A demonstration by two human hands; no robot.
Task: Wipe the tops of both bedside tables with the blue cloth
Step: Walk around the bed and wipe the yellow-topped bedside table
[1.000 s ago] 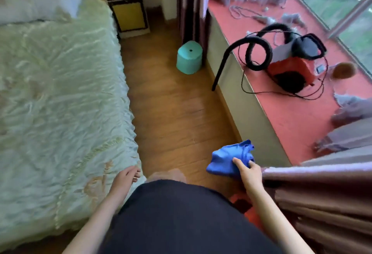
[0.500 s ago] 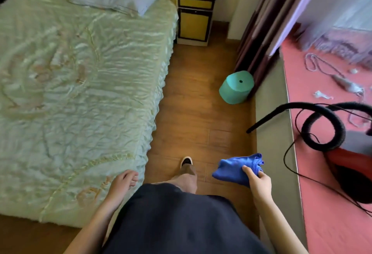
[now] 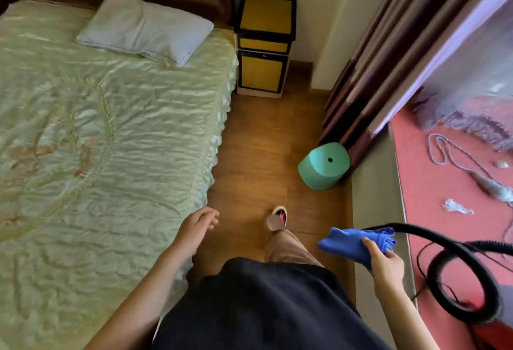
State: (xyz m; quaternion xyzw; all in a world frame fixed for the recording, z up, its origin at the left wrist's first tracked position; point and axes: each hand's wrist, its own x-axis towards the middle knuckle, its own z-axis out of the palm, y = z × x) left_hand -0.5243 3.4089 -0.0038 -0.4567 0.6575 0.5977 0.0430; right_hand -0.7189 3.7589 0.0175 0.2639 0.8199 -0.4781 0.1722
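Note:
My right hand (image 3: 384, 262) grips the bunched blue cloth (image 3: 349, 244) low on the right, above the wooden floor beside the window ledge. My left hand (image 3: 198, 225) hangs open with fingers loosely apart at the bed's near right edge, holding nothing. A yellow bedside table (image 3: 265, 16) with black framing stands against the far wall, between the bed's head and the curtain. Its top looks bare. Only this one bedside table is in view.
The bed (image 3: 111, 127) with green cover and a pillow (image 3: 144, 28) fills the left. A teal stool (image 3: 324, 165) sits on the floor strip by the curtains (image 3: 388, 58). A vacuum hose (image 3: 458, 272) lies on the red window ledge (image 3: 433, 183). My foot (image 3: 277, 218) steps forward.
The view has swung left and forward along the floor strip; the bedside table is now fully visible ahead. My left hand has lifted off the bed's edge. The cloth stays in my right hand.

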